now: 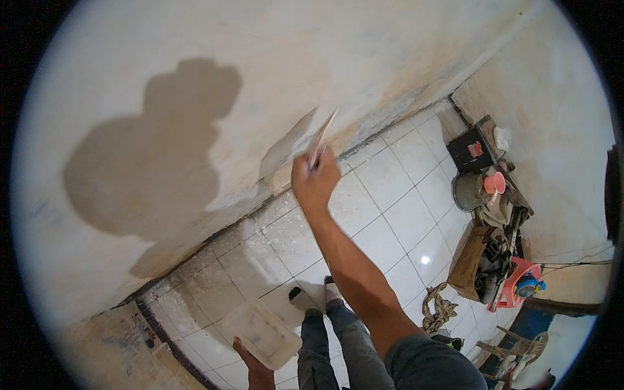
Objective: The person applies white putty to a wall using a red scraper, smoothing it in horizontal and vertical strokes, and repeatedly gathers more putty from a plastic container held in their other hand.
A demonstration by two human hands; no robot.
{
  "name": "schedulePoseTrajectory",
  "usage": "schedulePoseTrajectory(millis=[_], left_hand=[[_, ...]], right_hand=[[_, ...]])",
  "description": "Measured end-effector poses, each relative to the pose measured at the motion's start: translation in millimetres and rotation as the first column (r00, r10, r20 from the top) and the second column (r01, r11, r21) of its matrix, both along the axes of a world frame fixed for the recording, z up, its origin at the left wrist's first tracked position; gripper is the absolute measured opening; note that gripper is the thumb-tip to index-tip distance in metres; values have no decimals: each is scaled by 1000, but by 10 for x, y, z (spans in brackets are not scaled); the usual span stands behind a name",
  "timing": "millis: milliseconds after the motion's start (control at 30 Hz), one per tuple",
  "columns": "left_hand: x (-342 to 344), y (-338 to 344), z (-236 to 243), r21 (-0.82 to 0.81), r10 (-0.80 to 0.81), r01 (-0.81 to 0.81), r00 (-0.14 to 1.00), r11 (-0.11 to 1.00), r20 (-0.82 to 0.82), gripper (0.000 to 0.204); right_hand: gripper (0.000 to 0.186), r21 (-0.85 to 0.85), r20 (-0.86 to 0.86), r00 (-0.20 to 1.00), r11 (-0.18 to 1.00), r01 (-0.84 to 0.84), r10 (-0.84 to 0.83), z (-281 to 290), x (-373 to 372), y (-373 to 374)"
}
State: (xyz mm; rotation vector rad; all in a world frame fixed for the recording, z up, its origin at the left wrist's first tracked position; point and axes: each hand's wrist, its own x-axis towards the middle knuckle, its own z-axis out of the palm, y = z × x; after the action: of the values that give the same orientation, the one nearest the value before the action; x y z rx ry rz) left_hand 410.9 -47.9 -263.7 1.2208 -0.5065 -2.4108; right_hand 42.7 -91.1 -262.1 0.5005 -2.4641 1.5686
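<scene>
My right hand is stretched out to the stained, off-white wall and closed around a putty knife. The putty knife is seen almost edge-on, its thin, flat blade slanting up along the wall; the handle is mostly hidden in my fist. Whether the blade touches the wall I cannot tell. Low at the left, my left hand holds a translucent, whitish plastic tub by its side and underside. Smears show in the tub, and some of my fingers are hidden beneath it.
My feet stand on white floor tiles speckled with debris near the wall. Along the right wall are a black box, a dark bucket, a pink dipper, a filled cardboard box and a pink stool. A crumpled cloth lies nearer.
</scene>
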Motion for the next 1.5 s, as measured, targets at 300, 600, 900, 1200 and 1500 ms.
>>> schedulePoseTrajectory(millis=[300,600,900,1200,1500], left_hand=[[-254,21,452,49,33,-26,990,998,-135,69],[-1204,22,1992,-88,-205,186,918,979,-340,66],[-1514,153,2974,-205,-371,315,848,927,-379,66],[-1287,185,3138,-309,-403,295,829,904,-387,67],[-1266,148,3344,-520,-456,299,866,800,-204,63]], right_hand=[[33,360,406,818,751,-553,407,416,1079,1295],[17,-574,522,820,808,135,234,2309,1163,2634],[15,-312,246,918,922,-229,312,3765,1335,2262],[15,68,-24,980,978,-195,197,3953,1631,2155],[20,193,-53,990,974,-116,129,4009,1678,2066]])
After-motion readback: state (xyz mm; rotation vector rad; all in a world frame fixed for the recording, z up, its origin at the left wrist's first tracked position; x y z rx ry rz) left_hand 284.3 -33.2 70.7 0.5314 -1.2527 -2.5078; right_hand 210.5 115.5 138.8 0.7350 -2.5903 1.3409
